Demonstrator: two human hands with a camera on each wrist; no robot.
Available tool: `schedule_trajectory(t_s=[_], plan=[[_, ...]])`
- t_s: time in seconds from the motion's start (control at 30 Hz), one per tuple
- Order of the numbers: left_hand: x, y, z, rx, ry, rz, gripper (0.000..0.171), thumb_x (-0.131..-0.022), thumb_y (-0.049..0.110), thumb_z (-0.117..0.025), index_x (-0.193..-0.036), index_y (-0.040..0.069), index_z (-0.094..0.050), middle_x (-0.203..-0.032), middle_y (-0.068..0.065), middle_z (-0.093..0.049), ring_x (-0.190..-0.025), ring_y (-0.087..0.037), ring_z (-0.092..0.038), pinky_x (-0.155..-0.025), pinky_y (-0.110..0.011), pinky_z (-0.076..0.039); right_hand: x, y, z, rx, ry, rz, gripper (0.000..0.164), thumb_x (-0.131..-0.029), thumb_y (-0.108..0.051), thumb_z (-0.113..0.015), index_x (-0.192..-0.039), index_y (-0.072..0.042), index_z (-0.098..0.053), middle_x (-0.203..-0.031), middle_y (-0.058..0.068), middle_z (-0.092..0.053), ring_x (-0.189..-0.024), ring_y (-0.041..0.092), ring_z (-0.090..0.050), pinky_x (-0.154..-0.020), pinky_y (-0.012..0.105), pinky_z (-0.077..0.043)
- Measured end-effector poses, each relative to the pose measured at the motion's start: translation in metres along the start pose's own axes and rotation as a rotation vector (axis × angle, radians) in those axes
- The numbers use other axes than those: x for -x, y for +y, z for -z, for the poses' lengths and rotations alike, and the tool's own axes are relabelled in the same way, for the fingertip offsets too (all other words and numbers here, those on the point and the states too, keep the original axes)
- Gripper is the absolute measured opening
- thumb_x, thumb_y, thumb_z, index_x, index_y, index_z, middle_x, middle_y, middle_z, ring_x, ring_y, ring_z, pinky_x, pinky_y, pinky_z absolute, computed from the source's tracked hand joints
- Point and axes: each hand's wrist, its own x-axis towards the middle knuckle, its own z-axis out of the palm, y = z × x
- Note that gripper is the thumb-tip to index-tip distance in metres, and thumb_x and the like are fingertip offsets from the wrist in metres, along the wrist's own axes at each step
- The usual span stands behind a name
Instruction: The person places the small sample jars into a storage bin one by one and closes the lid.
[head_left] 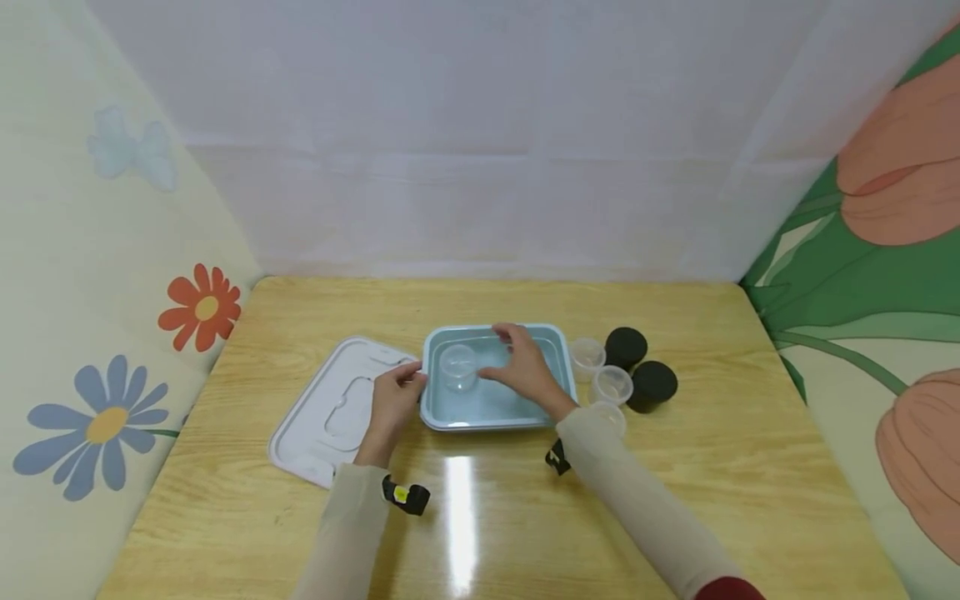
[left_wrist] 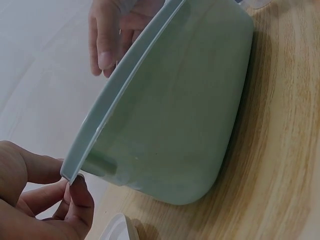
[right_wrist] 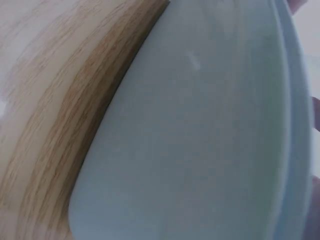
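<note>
A light blue-green plastic tub (head_left: 517, 410) stands on the table, with a small clear plastic cup (head_left: 457, 367) inside at its left end. My left hand (head_left: 392, 404) pinches the tub's left rim; in the left wrist view its thumb and fingertips grip the rim (left_wrist: 97, 120). Over the tub, my right hand (head_left: 525, 371) has its thumb and fingers spread apart, a short gap to the right of the cup and nothing between them. The right wrist view is mostly filled by the tub's outer wall (right_wrist: 190, 125), which hides most of that hand.
A white lid (head_left: 311, 421) lies left of the tub, partly under my left forearm. To the right are clear cups (head_left: 612, 385), one partly covered by my right sleeve (head_left: 637, 492), and black round lids or jars (head_left: 652, 386). A white cloth backdrop (head_left: 480, 208) hangs behind the table.
</note>
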Motion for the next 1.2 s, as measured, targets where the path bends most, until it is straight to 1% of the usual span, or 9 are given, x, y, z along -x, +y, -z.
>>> schedule_trajectory(t_s=[0.1, 0.3, 0.4, 0.63, 0.8, 1.07, 1.2], plan=[[0.000, 0.000, 0.001, -0.004, -0.005, 0.007, 0.035, -0.090, 0.006, -0.057, -0.123, -0.005, -0.060, -0.104, -0.020, -0.064, -0.084, -0.013, -0.054, -0.064, -0.014, -0.044, 0.003, 0.001, 0.005, -0.030, 0.010, 0.006, 0.075, -0.072, -0.010, -0.082, -0.136, -0.002, -0.043, -0.135, 0.015, -0.046, -0.125, 0.029, -0.046, -0.106, 0.038, -0.041], [-0.001, 0.000, 0.001, -0.006, -0.010, 0.020, 0.034, -0.091, 0.006, -0.057, -0.124, -0.004, -0.060, -0.105, -0.019, -0.063, -0.085, -0.015, -0.054, -0.064, -0.014, -0.044, 0.010, 0.001, 0.013, -0.057, 0.032, -0.001, 0.074, -0.073, -0.009, -0.081, -0.136, -0.002, -0.043, -0.135, 0.016, -0.047, -0.125, 0.029, -0.046, -0.107, 0.038, -0.040], [-0.001, -0.001, 0.001, -0.006, -0.006, 0.026, 0.034, -0.091, 0.006, -0.058, -0.123, -0.004, -0.060, -0.104, -0.018, -0.063, -0.086, -0.015, -0.054, -0.064, -0.013, -0.043, 0.015, 0.002, 0.016, -0.072, 0.036, 0.009, 0.073, -0.073, -0.008, -0.081, -0.135, 0.000, -0.044, -0.135, 0.018, -0.047, -0.126, 0.030, -0.046, -0.107, 0.039, -0.040], [-0.002, -0.002, -0.002, -0.001, -0.014, 0.019, 0.034, -0.091, 0.005, -0.057, -0.123, -0.005, -0.060, -0.103, -0.018, -0.063, -0.084, -0.013, -0.052, -0.064, -0.013, -0.043, 0.031, 0.008, 0.031, -0.085, 0.045, 0.041, 0.071, -0.075, -0.008, -0.079, -0.135, 0.001, -0.043, -0.137, 0.021, -0.046, -0.127, 0.033, -0.045, -0.107, 0.043, -0.039], [-0.004, 0.000, -0.003, -0.006, -0.014, 0.018, 0.035, -0.091, 0.005, -0.056, -0.124, -0.004, -0.059, -0.104, -0.019, -0.064, -0.085, -0.014, -0.053, -0.064, -0.013, -0.043, 0.043, 0.016, 0.042, -0.111, 0.068, 0.038, 0.071, -0.076, -0.007, -0.078, -0.136, 0.002, -0.042, -0.137, 0.021, -0.044, -0.127, 0.036, -0.044, -0.107, 0.047, -0.038], [-0.006, 0.001, -0.004, -0.014, -0.018, 0.052, 0.034, -0.093, 0.006, -0.054, -0.125, -0.001, -0.059, -0.107, -0.016, -0.060, -0.092, -0.018, -0.052, -0.068, -0.016, -0.044, 0.059, 0.025, 0.056, -0.095, 0.081, 0.034, 0.070, -0.077, -0.008, -0.078, -0.137, 0.001, -0.042, -0.138, 0.023, -0.043, -0.127, 0.038, -0.042, -0.108, 0.048, -0.037], [-0.006, 0.002, -0.006, -0.002, -0.027, 0.052, 0.034, -0.094, 0.006, -0.054, -0.126, -0.002, -0.058, -0.109, -0.016, -0.060, -0.092, -0.017, -0.052, -0.067, -0.014, -0.044, 0.067, 0.031, 0.065, -0.084, 0.105, 0.020, 0.071, -0.077, -0.009, -0.078, -0.136, 0.002, -0.041, -0.138, 0.022, -0.043, -0.128, 0.037, -0.043, -0.108, 0.048, -0.036]])
